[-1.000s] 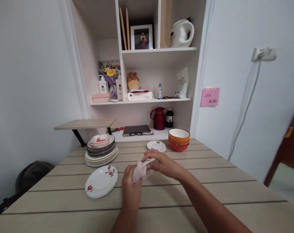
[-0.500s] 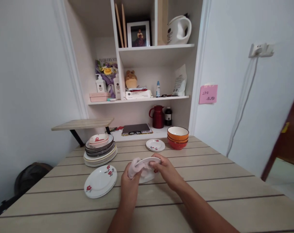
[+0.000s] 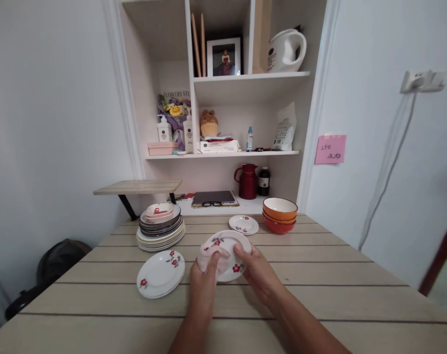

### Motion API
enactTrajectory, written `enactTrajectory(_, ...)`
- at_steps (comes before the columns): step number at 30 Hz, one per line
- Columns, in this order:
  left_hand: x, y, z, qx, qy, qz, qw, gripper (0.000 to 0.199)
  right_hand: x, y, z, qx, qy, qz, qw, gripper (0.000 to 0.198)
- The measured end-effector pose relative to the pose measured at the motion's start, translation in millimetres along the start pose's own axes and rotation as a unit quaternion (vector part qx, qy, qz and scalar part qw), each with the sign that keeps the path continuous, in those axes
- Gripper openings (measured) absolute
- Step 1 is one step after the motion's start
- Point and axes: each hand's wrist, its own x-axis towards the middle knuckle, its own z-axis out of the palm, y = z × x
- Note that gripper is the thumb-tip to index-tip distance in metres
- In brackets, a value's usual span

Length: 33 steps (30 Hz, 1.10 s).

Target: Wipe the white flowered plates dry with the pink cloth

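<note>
A small white plate (image 3: 231, 242) with red flowers is held up over the table, its patterned face toward me. My right hand (image 3: 258, 269) grips its right edge, thumb on the face. My left hand (image 3: 206, 275) is closed on a pale pink cloth (image 3: 213, 259) pressed to the plate's left side, thumb on top. To the left lie larger flowered plates (image 3: 160, 275), stacked on the table. Just beyond the held plate sit small flowered plates (image 3: 241, 224), also stacked.
At the back left stands a tall stack of plates (image 3: 160, 236) topped by pink dishes (image 3: 159, 211), near a raised wooden shelf (image 3: 138, 187). Orange and red bowls (image 3: 280, 216) are nested at the back right. A red jug (image 3: 247, 182) and a laptop (image 3: 214, 197) stand behind the table.
The plate has turned from nearly edge-on to face me, showing its flowers. The cloth now lies against its left side. The view has shifted slightly left.
</note>
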Motion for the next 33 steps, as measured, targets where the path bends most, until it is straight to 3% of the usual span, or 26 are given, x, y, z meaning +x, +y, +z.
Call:
enactTrajectory(3, 2, -2, -2, 0.009, 0.009, 0.005, 1.0, 0.046, 4, -1, -6, -0.124, 0.023, -0.064, 0.99, 0.039)
enactTrajectory(6, 3, -2, -2, 0.034, 0.025, 0.033, 0.999, 0.041, 7, -2, -12, -0.246, 0.031, -0.158, 0.956, 0.04)
enactTrajectory(8, 3, 0, -3, 0.043, 0.031, 0.049, 0.997, 0.037, 9, -4, -14, -0.287, 0.019, -0.186, 0.939, 0.04)
enactTrajectory(12, 2, 4, -3, 0.068, 0.025, 0.081, 0.994, 0.032, 9, -7, -17, -0.32, 0.011, -0.204, 0.925, 0.032)
enactTrajectory(15, 0, 3, -2, 0.106, -0.031, 0.13, 0.985, 0.026, 7, -13, -19, -0.326, 0.022, -0.223, 0.918, 0.021)
enactTrajectory(18, -3, 1, 0, 0.146, -0.079, 0.183, 0.969, 0.017, 3, -19, -22, -0.307, 0.032, -0.238, 0.921, 0.033)
enactTrajectory(20, -4, -1, 1, 0.166, -0.089, 0.208, 0.96, 0.01, 0, -23, -22, -0.326, -0.002, -0.225, 0.918, 0.045)
enactTrajectory(23, -5, -2, 1, 0.185, -0.108, 0.231, 0.949, 0.009, -5, -26, -22, -0.405, -0.071, -0.202, 0.889, 0.021)
enactTrajectory(25, -5, -3, 1, 0.181, -0.118, 0.226, 0.95, 0.009, -7, -27, -22, -0.428, -0.082, -0.194, 0.879, 0.004)
enactTrajectory(28, -6, 0, 2, 0.151, -0.128, 0.175, 0.964, 0.006, -7, -28, -23, -0.412, -0.08, -0.178, 0.89, 0.003)
enactTrajectory(33, -10, 9, 4, 0.077, -0.166, 0.101, 0.978, 0.028, -6, -27, -24, -0.38, -0.072, -0.149, 0.91, 0.003)
